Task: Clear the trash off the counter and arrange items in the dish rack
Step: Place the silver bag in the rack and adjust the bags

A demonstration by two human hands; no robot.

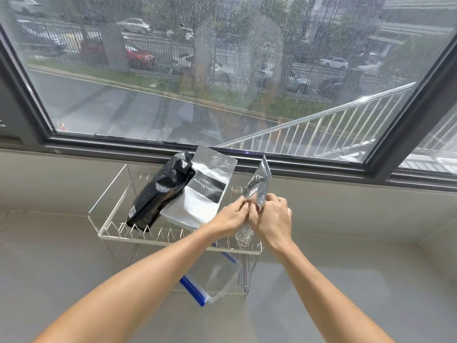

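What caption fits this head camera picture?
Both hands hold a shiny silver foil pouch upright in the wire dish rack.

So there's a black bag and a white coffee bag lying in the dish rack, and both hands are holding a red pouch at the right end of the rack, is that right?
Not quite: the pouch is silver, not red, as the head view shows. The rest stands: the black bag and white coffee bag lie in the dish rack, and the left hand and right hand hold the pouch at its right end.

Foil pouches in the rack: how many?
3. Crinkled black foil pouch leaning at left, white-and-black labelled coffee pouch in the middle, silver foil pouch upright at right, held by both hands. None visibly hidden.
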